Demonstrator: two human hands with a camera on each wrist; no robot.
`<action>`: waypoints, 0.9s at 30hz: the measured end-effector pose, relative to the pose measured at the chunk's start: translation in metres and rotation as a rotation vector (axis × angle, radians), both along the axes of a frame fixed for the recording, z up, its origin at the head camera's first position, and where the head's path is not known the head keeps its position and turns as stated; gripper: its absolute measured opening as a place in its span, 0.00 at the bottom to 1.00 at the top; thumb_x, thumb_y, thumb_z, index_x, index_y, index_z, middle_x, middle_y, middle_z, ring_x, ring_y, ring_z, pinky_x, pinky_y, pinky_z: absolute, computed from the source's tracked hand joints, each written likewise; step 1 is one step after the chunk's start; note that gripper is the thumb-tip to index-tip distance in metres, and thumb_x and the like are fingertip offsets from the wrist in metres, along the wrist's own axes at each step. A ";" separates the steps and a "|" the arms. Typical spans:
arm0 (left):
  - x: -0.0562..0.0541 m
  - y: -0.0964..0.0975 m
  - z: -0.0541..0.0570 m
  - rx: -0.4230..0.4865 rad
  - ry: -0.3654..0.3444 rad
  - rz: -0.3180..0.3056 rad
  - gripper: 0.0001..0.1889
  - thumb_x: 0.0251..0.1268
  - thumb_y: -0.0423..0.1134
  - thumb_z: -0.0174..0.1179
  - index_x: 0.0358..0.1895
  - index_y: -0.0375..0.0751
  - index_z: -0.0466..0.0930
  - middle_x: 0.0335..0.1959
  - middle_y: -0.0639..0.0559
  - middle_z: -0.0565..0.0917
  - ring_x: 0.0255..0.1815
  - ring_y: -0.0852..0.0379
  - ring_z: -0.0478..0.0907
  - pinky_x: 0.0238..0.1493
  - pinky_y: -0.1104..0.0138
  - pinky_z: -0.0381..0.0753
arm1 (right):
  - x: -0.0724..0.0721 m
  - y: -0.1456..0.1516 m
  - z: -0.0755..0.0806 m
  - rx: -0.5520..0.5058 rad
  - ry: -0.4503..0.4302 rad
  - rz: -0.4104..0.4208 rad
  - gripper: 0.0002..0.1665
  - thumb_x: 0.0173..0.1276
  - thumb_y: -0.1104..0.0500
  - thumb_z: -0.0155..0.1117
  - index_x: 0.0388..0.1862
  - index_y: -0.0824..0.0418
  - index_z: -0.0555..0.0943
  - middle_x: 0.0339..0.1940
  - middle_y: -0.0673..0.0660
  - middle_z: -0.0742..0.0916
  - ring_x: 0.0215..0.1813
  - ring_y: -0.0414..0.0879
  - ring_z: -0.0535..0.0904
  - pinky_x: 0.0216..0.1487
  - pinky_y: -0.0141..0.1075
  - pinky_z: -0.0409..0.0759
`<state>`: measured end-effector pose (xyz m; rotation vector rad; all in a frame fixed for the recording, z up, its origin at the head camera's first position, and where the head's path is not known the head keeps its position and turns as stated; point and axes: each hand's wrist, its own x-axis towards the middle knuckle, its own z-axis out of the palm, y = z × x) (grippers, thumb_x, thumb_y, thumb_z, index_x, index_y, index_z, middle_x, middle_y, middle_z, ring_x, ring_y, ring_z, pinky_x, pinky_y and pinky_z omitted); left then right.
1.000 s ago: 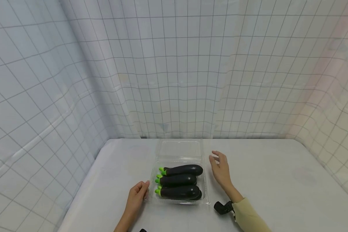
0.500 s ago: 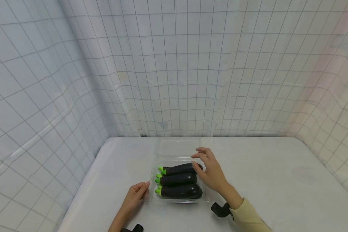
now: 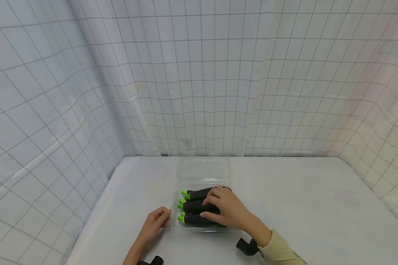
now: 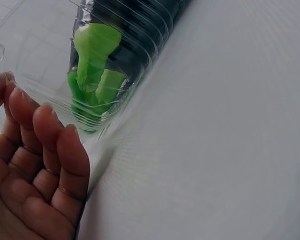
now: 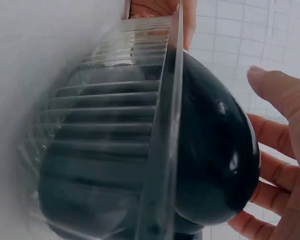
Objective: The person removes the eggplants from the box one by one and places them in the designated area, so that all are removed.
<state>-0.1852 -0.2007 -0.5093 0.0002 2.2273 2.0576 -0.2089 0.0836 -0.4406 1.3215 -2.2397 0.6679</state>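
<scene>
A hinged clear plastic box [image 3: 204, 231] lies with its lid [image 3: 204, 168] folded back on the white table. Several dark eggplants [image 3: 197, 206] with bright green stems are stacked inside, stems to the left. My left hand [image 3: 155, 223] pinches the box's left rim between thumb and fingers; the left wrist view shows those fingertips [image 4: 72, 150] at the plastic edge beside green stems [image 4: 97, 55]. My right hand [image 3: 230, 210] lies over the right part of the eggplants. In the right wrist view its thumb [image 5: 277, 87] stands apart from a glossy eggplant [image 5: 215, 150], with the fingers on its far side.
White gridded curtains [image 3: 199, 92] enclose the table [image 3: 292, 198] at the back and sides. A black wrist-camera mount [image 3: 247, 246] sits under the right wrist, and another [image 3: 156, 260] by the left.
My right hand has moved left from beside the box, first above the back eggplant, then down and nearer onto the stack. The left hand stays at the rim.
</scene>
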 end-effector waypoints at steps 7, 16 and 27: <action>0.001 0.002 0.001 -0.036 0.010 0.021 0.21 0.70 0.47 0.55 0.24 0.34 0.67 0.18 0.50 0.68 0.21 0.59 0.64 0.25 0.69 0.65 | 0.001 -0.001 -0.001 0.113 -0.008 -0.027 0.22 0.61 0.37 0.64 0.41 0.52 0.81 0.38 0.45 0.76 0.39 0.39 0.66 0.42 0.35 0.67; 0.001 0.003 -0.001 -0.040 0.018 0.043 0.22 0.70 0.46 0.54 0.21 0.36 0.66 0.16 0.51 0.67 0.19 0.61 0.62 0.23 0.69 0.62 | 0.003 0.000 0.004 0.193 -0.023 -0.034 0.26 0.57 0.33 0.65 0.41 0.51 0.82 0.37 0.44 0.76 0.42 0.40 0.70 0.46 0.37 0.69; 0.000 0.002 -0.002 -0.032 -0.008 0.047 0.21 0.71 0.45 0.54 0.21 0.36 0.66 0.17 0.51 0.67 0.19 0.60 0.63 0.24 0.70 0.63 | 0.012 0.001 0.003 0.299 -0.043 -0.074 0.27 0.61 0.34 0.61 0.46 0.53 0.83 0.39 0.45 0.77 0.40 0.39 0.70 0.42 0.35 0.68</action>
